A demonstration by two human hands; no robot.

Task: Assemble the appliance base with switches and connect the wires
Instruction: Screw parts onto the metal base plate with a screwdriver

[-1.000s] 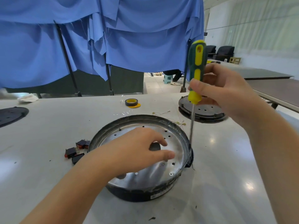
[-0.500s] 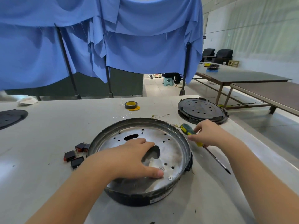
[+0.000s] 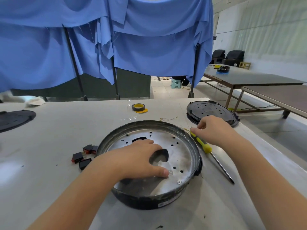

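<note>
The round appliance base (image 3: 149, 165) sits in the middle of the bench (image 3: 49, 133), open side up, with its shiny metal plate showing. The left hand (image 3: 137, 161) lies flat on that plate with its fingers spread and its thumb pressed down near a small screw (image 3: 179, 182) at 5 o'clock on the plate. This grip is open and holds nothing; it looks like it only keeps the base from sliding.

The right hand (image 3: 214, 130) is just past the rim at 2 o'clock. Its fingers are bent and reach down toward the thin wires (image 3: 171, 119) that lie there. I cannot tell if this grip has pinched a wire yet. The green and yellow screwdriver (image 3: 209, 151) lies on the bench right under that hand, its tip pointing to 5 o'clock, close by so it is easy to pick up.

Three small black and red switches (image 3: 84, 156) wait at 9 o'clock beside the base, none fitted yet. A roll of tape (image 3: 138, 107) rests at 12 o'clock. A black cover (image 3: 211, 113) lies at 1 o'clock, and another dark cover (image 3: 15, 119) at 10 o'clock.

I think the job is only starting, and wires come next.
</note>
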